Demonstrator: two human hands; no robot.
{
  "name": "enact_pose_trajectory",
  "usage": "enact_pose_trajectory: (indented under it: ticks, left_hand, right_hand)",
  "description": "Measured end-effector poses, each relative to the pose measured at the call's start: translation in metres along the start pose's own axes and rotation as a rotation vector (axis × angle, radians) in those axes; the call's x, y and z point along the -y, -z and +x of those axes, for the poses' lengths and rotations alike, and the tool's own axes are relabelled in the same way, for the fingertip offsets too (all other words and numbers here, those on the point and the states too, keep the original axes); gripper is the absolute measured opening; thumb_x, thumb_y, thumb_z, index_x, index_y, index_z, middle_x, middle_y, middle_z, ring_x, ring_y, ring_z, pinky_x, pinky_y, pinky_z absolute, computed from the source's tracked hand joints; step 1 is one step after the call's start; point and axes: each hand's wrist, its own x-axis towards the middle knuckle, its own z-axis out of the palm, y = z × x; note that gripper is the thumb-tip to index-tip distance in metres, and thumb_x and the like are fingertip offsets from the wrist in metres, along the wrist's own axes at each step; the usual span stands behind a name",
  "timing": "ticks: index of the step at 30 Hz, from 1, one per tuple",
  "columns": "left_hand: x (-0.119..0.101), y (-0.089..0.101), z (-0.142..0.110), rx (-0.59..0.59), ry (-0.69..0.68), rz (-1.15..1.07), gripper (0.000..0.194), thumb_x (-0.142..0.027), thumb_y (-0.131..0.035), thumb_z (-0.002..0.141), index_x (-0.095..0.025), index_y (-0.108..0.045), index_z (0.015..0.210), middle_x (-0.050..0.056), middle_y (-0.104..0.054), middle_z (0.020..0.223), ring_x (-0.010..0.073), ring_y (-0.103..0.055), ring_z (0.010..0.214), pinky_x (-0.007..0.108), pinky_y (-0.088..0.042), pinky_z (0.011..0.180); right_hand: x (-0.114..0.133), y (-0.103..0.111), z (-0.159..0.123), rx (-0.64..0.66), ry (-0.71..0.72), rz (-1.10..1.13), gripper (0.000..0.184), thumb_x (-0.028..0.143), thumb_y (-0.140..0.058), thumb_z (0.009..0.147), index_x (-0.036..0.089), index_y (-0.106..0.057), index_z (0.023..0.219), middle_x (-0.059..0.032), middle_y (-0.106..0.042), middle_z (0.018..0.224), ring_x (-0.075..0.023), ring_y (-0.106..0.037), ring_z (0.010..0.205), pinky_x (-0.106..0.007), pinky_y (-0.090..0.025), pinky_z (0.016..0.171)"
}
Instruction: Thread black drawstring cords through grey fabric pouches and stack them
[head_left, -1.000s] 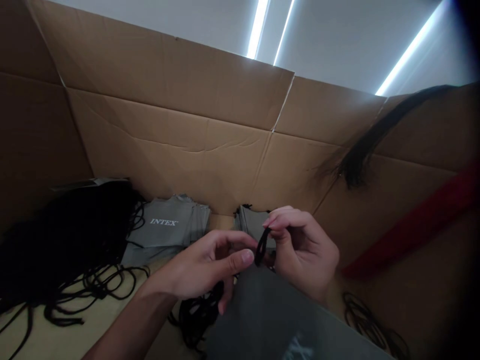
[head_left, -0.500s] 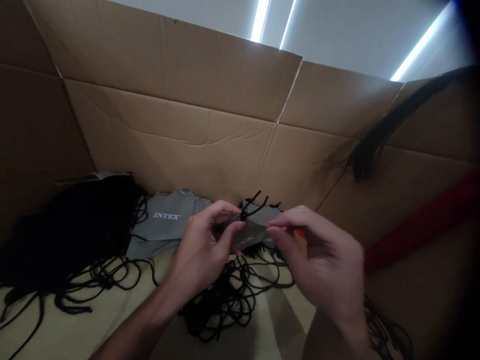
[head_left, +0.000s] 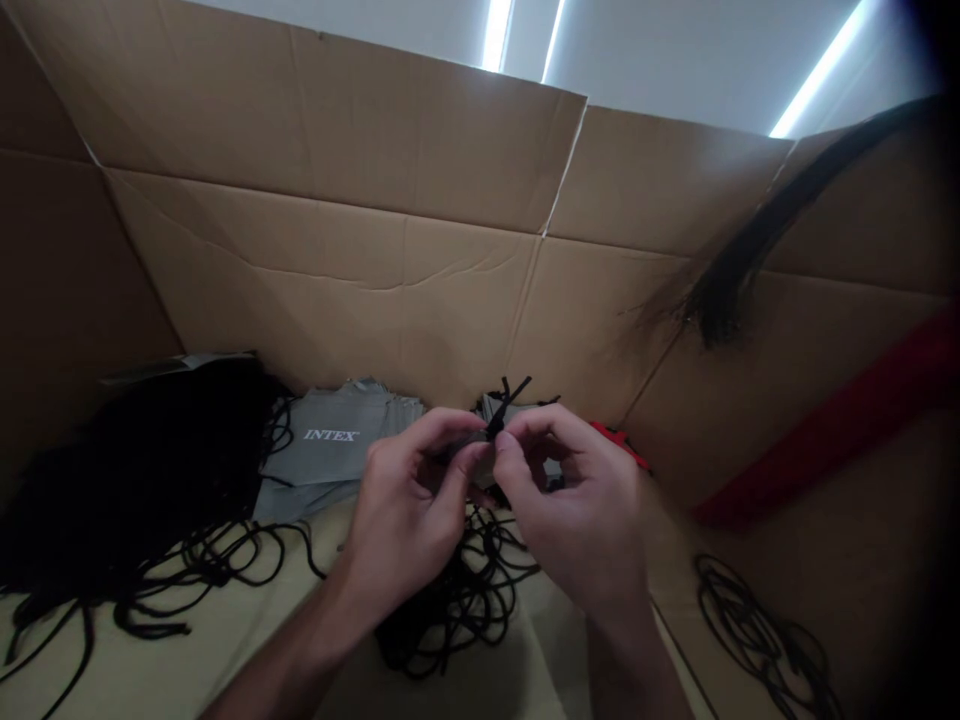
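Note:
Inside a big cardboard box [head_left: 420, 300] my two hands meet at the middle. My left hand [head_left: 409, 515] and my right hand [head_left: 574, 505] both pinch a black cord [head_left: 504, 400], whose short ends stick up between the fingertips. A bit of grey fabric shows between the thumbs, mostly hidden. Below the hands lies a tangle of black cords [head_left: 457, 595] on the box floor.
A grey INTEX pouch [head_left: 330, 450] lies flat behind my left hand, with more grey pouches beside it. A large heap of black cords [head_left: 127, 470] fills the left. Another cord coil [head_left: 757, 630] lies at the right. A red strap [head_left: 832, 430] crosses the right wall.
My right hand has moved left to meet my left hand, and both now pinch the cord ends close together. The grey piece held between them is now almost hidden.

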Motion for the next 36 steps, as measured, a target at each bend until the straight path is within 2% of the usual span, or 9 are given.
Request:
enact_pose_trajectory:
  ticks: [3, 7, 11, 15, 21, 27, 31, 36]
  left_hand:
    - [-0.001, 0.0, 0.001, -0.005, 0.023, -0.05, 0.009, -0.022, -0.071, 0.097, -0.019, -0.073, 0.104, 0.004, -0.082, 0.089, 0.0173, -0.079, 0.062, 0.026, -0.069, 0.057]
    - [-0.001, 0.002, 0.002, -0.03, 0.026, -0.061, 0.008, -0.023, -0.072, 0.096, -0.02, -0.075, 0.103, 0.001, -0.08, 0.086, 0.0155, -0.077, 0.061, 0.025, -0.069, 0.056]
    - [0.003, 0.007, 0.0, -0.043, -0.036, 0.1, 0.01, -0.024, -0.07, 0.098, -0.022, -0.076, 0.106, 0.001, -0.08, 0.088, 0.015, -0.078, 0.065, 0.022, -0.067, 0.059]
    - [0.006, 0.012, 0.0, -0.036, -0.115, 0.3, 0.012, -0.022, -0.067, 0.099, -0.021, -0.075, 0.108, 0.0, -0.081, 0.086, 0.0143, -0.078, 0.064, 0.02, -0.064, 0.059]
    - [0.008, 0.014, 0.006, -0.017, -0.255, 0.547, 0.015, -0.015, -0.062, 0.099, -0.019, -0.075, 0.105, 0.001, -0.082, 0.087, 0.0146, -0.077, 0.068, 0.023, -0.062, 0.066]
    - [0.009, 0.016, 0.009, -0.003, -0.277, 0.596, 0.016, -0.012, -0.062, 0.098, -0.02, -0.074, 0.105, 0.001, -0.083, 0.09, 0.015, -0.077, 0.07, 0.024, -0.06, 0.067]
    - [0.012, 0.015, 0.01, 0.025, -0.325, 0.637, 0.02, -0.007, -0.06, 0.097, -0.02, -0.072, 0.103, 0.0, -0.082, 0.09, 0.0149, -0.078, 0.073, 0.024, -0.058, 0.07]
    - [0.018, 0.011, 0.011, 0.0, -0.398, 0.75, 0.019, -0.005, -0.057, 0.096, -0.019, -0.07, 0.102, 0.002, -0.082, 0.087, 0.0179, -0.078, 0.074, 0.026, -0.057, 0.068]
  right_hand:
    - [-0.003, 0.0, 0.001, 0.016, 0.024, 0.028, 0.011, 0.017, -0.068, 0.093, 0.023, -0.064, 0.084, 0.0057, -0.065, 0.074, -0.01, -0.059, 0.061, -0.026, -0.047, 0.057]
    - [-0.005, 0.002, 0.004, -0.029, 0.221, -0.021, 0.012, 0.011, -0.069, 0.094, 0.022, -0.066, 0.09, 0.0032, -0.067, 0.083, -0.0102, -0.06, 0.069, -0.025, -0.05, 0.064]
    - [-0.007, 0.004, 0.007, 0.012, 0.384, -0.092, 0.014, 0.006, -0.065, 0.099, 0.019, -0.072, 0.098, -0.0018, -0.072, 0.093, -0.0128, -0.068, 0.086, -0.026, -0.055, 0.078]
    - [-0.013, 0.003, 0.008, 0.059, 0.454, -0.137, 0.012, 0.008, -0.063, 0.101, 0.017, -0.07, 0.103, -0.0038, -0.072, 0.095, -0.0153, -0.067, 0.088, -0.029, -0.055, 0.082]
    - [-0.023, -0.001, 0.011, 0.175, 0.462, -0.205, 0.013, 0.007, -0.056, 0.101, 0.018, -0.064, 0.101, -0.0061, -0.069, 0.095, -0.0187, -0.065, 0.089, -0.032, -0.056, 0.083]
    - [-0.028, -0.004, 0.012, 0.18, 0.503, -0.23, 0.016, 0.011, -0.052, 0.104, 0.019, -0.064, 0.098, -0.006, -0.07, 0.091, -0.0199, -0.062, 0.088, -0.035, -0.054, 0.082]
    - [-0.03, -0.006, 0.013, 0.211, 0.468, -0.26, 0.017, 0.007, -0.053, 0.098, 0.02, -0.061, 0.091, -0.0052, -0.065, 0.087, -0.0201, -0.06, 0.085, -0.033, -0.052, 0.077]
    - [-0.034, -0.014, 0.012, 0.166, 0.448, -0.268, 0.016, 0.005, -0.055, 0.088, 0.021, -0.055, 0.089, -0.0056, -0.063, 0.085, -0.0207, -0.059, 0.082, -0.033, -0.05, 0.073]
